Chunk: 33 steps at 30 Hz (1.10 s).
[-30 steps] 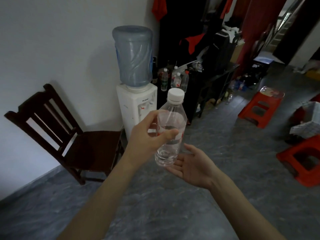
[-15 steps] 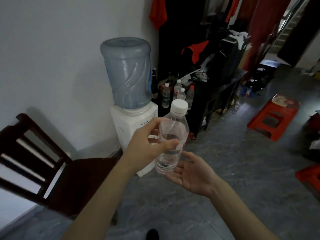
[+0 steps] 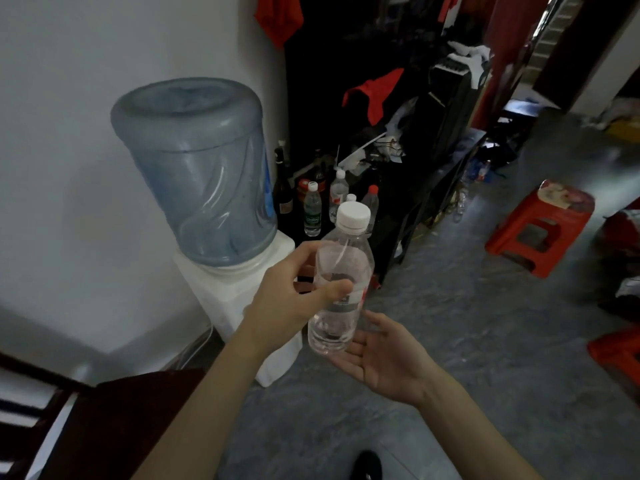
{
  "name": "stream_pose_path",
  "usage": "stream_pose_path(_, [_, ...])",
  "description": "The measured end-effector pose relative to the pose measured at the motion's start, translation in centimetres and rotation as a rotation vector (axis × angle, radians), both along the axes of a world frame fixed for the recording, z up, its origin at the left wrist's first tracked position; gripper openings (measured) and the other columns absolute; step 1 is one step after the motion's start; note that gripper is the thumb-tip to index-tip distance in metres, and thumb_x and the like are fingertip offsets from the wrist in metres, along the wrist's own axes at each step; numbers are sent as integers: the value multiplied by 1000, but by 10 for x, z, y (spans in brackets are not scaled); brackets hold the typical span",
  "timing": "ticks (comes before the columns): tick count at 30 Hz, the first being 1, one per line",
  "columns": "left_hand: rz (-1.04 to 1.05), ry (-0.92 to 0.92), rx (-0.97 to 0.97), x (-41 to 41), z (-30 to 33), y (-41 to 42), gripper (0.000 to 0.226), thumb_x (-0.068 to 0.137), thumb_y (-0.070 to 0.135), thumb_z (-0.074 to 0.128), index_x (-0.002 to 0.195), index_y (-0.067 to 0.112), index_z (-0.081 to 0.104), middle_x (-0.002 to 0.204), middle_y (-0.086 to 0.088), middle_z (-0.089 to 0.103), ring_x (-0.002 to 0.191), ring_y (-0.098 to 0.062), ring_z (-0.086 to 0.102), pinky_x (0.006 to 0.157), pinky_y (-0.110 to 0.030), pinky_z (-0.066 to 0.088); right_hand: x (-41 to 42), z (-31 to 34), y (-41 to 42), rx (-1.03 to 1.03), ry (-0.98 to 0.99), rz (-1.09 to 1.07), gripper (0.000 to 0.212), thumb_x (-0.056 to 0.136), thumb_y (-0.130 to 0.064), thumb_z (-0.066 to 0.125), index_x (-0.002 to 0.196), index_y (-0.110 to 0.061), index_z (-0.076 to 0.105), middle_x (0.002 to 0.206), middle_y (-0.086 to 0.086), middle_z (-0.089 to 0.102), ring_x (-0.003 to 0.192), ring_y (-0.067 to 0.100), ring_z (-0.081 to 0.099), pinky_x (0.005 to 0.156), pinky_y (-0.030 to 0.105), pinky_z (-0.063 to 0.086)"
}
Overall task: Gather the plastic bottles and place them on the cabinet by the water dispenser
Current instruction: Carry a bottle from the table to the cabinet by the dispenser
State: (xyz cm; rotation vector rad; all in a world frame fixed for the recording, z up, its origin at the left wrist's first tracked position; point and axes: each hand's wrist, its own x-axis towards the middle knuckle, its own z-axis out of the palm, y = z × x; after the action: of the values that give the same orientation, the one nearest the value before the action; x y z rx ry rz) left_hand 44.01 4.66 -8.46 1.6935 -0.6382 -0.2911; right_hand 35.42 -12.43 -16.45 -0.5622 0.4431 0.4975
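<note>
Bottle (image 3: 341,278) gripped by left hand (image 3: 291,299); right hand (image 3: 384,358) open beneath; grey floor (image 3: 485,341).

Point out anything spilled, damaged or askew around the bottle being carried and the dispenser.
Nothing stands out. The clear bottle is capped and upright in the left hand, the right hand open under its base. The jug sits seated on the water dispenser; the bottles on the cabinet stand upright.

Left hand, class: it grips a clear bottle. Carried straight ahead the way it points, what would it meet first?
Probably the small bottles on the dark cabinet beside the water dispenser; the left hand and clear bottle aim there, though depth is unclear.
</note>
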Motion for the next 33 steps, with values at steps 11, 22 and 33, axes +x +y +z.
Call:
stream_pose_path(11, [12, 3, 30, 115, -2, -126, 50, 72, 52, 72, 118, 37, 63, 106, 14, 73, 103, -5, 69, 85, -24, 55, 118, -7, -126, -52, -1, 24, 62, 99, -43, 47, 134, 8, 55, 146, 26, 47, 127, 33, 52, 106, 37, 45])
stream_pose_path(22, [-20, 18, 35, 202, 5, -214, 45, 75, 47, 74, 117, 35, 62, 109, 12, 73, 105, -5, 70, 86, -22, 56, 206, -10, -219, -41, -5, 18, 59, 100, -38, 43, 137, 8, 51, 151, 28, 39, 145, 36, 33, 120, 41, 27])
stream_pose_path(33, [-109, -20, 94, 316, 0, -282, 48, 71, 50, 76, 113, 31, 65, 106, 10, 74, 102, -5, 70, 88, -28, 57, 297, -15, -285, -63, 23, -50, 61, 100, -40, 42, 135, 9, 53, 146, 26, 47, 123, 33, 55, 114, 37, 35])
